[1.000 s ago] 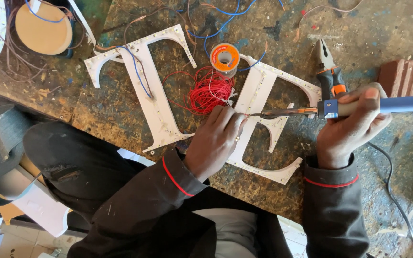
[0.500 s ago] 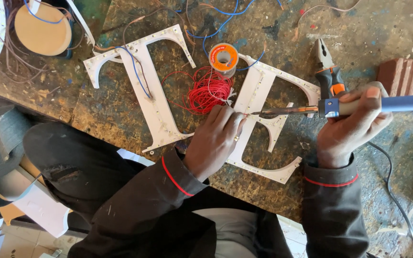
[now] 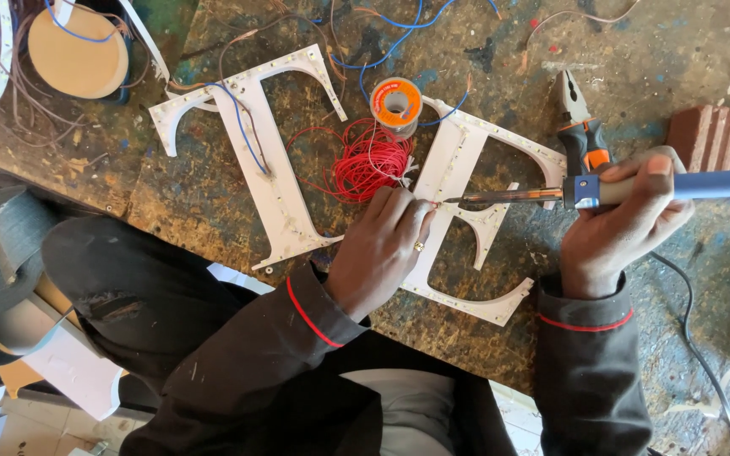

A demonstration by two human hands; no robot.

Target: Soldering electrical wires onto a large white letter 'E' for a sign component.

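The right hand (image 3: 623, 224) gripped a soldering iron (image 3: 551, 194) (blue-handled); the left hand (image 3: 379, 251) pinched solder wire (image 3: 371, 160) on the white letter (image 3: 458, 169) near the worktop's (image 3: 678, 51) front edge.

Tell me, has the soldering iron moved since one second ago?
No. The soldering iron lies as before, tip at the spine of the white letter E, handle just below the pliers, held in the right hand.

On my bench (image 3: 213, 203), a white T-shaped letter (image 3: 268, 160) lies with a blue wire (image 3: 242, 127) across it. A tangle of red wire (image 3: 365, 160) sits just beside an orange spool (image 3: 396, 101). Orange-handled pliers (image 3: 583, 127) lie near a red brick (image 3: 716, 139). At the far corner a round tan disc (image 3: 78, 55) rests among loose wires.
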